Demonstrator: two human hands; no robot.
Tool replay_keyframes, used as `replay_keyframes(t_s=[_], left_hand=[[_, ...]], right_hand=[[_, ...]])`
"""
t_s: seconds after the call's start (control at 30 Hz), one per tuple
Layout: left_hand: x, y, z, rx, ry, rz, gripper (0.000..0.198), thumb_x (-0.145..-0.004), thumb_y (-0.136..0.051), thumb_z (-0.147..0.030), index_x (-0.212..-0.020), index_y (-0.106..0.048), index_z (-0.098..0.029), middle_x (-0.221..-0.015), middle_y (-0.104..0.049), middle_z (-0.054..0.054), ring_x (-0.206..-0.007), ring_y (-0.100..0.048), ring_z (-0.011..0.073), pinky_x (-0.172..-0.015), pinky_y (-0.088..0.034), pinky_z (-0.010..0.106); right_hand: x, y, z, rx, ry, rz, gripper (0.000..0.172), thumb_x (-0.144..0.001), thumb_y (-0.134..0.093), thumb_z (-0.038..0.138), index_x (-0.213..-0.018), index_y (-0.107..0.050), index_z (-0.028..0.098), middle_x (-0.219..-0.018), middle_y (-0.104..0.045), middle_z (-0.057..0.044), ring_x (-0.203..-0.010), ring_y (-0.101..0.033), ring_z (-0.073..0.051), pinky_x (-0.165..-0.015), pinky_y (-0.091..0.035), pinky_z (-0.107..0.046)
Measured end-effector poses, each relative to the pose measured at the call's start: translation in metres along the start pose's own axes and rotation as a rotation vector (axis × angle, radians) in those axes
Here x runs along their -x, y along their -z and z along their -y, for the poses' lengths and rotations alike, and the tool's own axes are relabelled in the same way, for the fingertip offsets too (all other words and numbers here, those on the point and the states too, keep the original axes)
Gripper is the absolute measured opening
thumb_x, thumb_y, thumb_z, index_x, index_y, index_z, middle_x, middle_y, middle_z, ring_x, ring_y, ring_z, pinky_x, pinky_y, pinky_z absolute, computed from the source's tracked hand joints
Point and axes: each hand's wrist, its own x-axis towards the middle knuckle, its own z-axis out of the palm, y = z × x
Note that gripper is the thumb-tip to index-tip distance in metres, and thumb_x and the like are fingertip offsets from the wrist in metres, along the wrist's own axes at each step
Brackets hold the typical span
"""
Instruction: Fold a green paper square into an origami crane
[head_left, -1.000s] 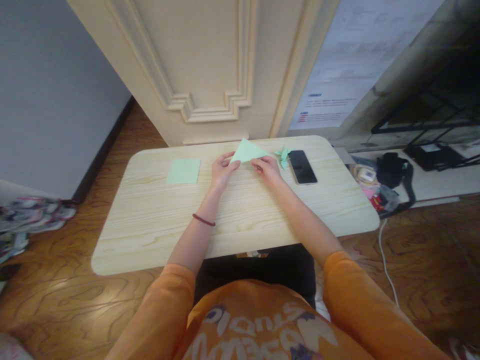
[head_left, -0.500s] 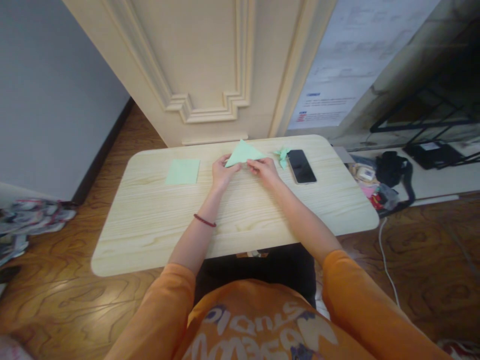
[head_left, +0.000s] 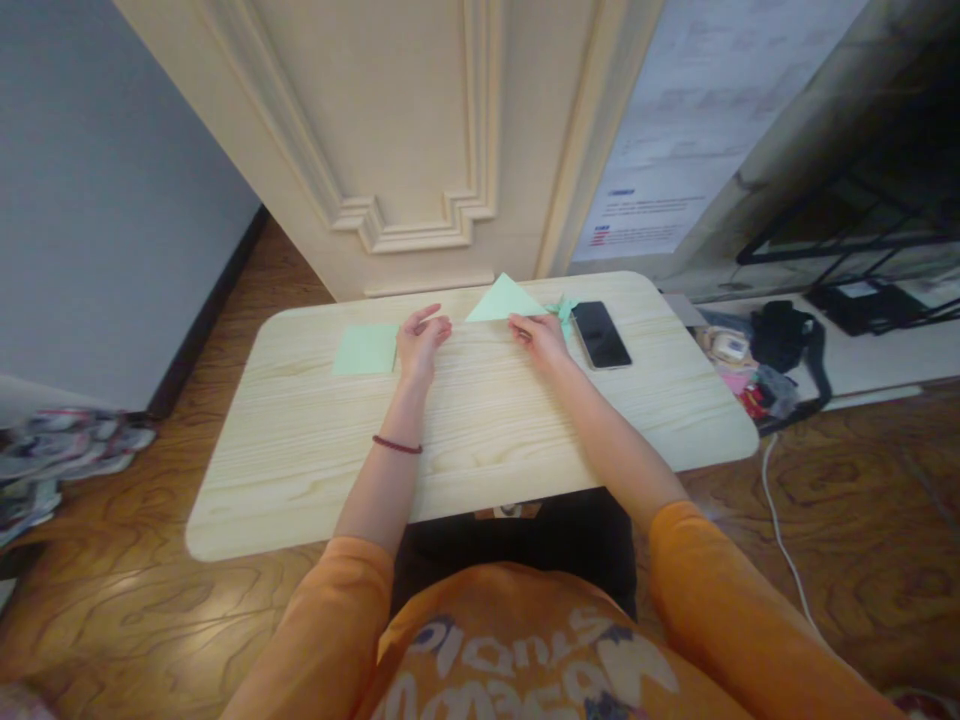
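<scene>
A light green sheet of paper folded into a triangle (head_left: 504,298) is held near its lower right edge by my right hand (head_left: 541,337), its fingers pinched on the paper. The triangle points toward the far side of the table. My left hand (head_left: 421,340) is off the paper, to its left, with fingers curved and apart and nothing in them. Just left of that hand lies a flat green square of paper (head_left: 365,349). Beyond my right hand sits a small folded green paper figure (head_left: 565,311), partly hidden by the hand.
A black-screened phone (head_left: 602,335) lies on the right of the pale wooden table (head_left: 300,460), touching or nearly touching the paper figure. A panelled cream wall (head_left: 405,120) rises behind the table. Several small items and a black bag (head_left: 784,335) are on the low shelf at right.
My left hand has let go of the paper triangle and moved left, its fingers opening. My right hand has shifted slightly right with the triangle.
</scene>
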Motion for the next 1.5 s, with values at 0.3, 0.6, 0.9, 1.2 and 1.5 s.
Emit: replay_keyframes(t_s=[0.3, 0.6, 0.9, 1.2, 1.5], left_hand=[[0.014, -0.012, -0.003, 0.116, 0.344, 0.185, 0.034, -0.07, -0.079, -0.042, -0.09, -0.066, -0.017, -0.083, -0.072, 0.008, -0.076, -0.071, 0.0176, -0.079, -0.058, 0.029], [0.011, -0.012, -0.009, 0.18, 0.36, 0.211, 0.018, -0.077, -0.076, -0.031, -0.084, -0.069, -0.016, -0.093, -0.074, 0.008, -0.094, -0.07, 0.0166, -0.094, -0.055, 0.027], [0.012, -0.003, -0.01, 0.147, 0.241, 0.32, 0.013, -0.073, -0.079, -0.023, -0.078, -0.072, -0.013, -0.086, -0.074, 0.006, -0.083, -0.069, 0.0124, -0.093, -0.055, 0.028], [0.009, 0.003, -0.014, 0.097, 0.195, 0.337, 0.027, -0.069, -0.081, -0.02, -0.094, -0.072, -0.016, -0.096, -0.074, 0.007, -0.096, -0.07, 0.016, -0.099, -0.052, 0.031], [0.007, 0.009, -0.017, 0.098, 0.231, 0.384, 0.045, -0.063, -0.071, -0.006, -0.106, -0.07, -0.021, -0.104, -0.074, 0.003, -0.1, -0.068, 0.0153, -0.094, -0.053, 0.029]], right_hand=[[0.009, -0.006, -0.004, 0.15, 0.131, 0.166, 0.034, -0.052, -0.084, 0.042, -0.058, -0.062, 0.017, -0.052, -0.06, 0.002, -0.05, -0.049, -0.009, -0.051, -0.038, -0.024], [0.015, -0.007, 0.002, 0.021, 0.031, 0.248, 0.043, -0.051, -0.085, 0.043, -0.082, -0.068, 0.02, -0.075, -0.068, 0.001, -0.059, -0.057, -0.009, -0.055, -0.045, -0.022], [0.012, -0.001, 0.008, -0.109, -0.093, 0.252, 0.04, -0.047, -0.087, 0.043, -0.073, -0.067, 0.02, -0.072, -0.066, 0.002, -0.061, -0.061, -0.011, -0.057, -0.05, -0.022], [0.018, -0.002, 0.012, -0.119, -0.189, 0.399, 0.03, -0.054, -0.082, 0.033, -0.078, -0.07, 0.019, -0.074, -0.068, 0.002, -0.067, -0.059, -0.012, -0.062, -0.051, -0.024], [0.011, -0.001, 0.004, -0.129, -0.143, 0.318, 0.036, -0.055, -0.084, 0.043, -0.075, -0.066, 0.019, -0.071, -0.066, 0.001, -0.067, -0.059, -0.013, -0.06, -0.05, -0.026]])
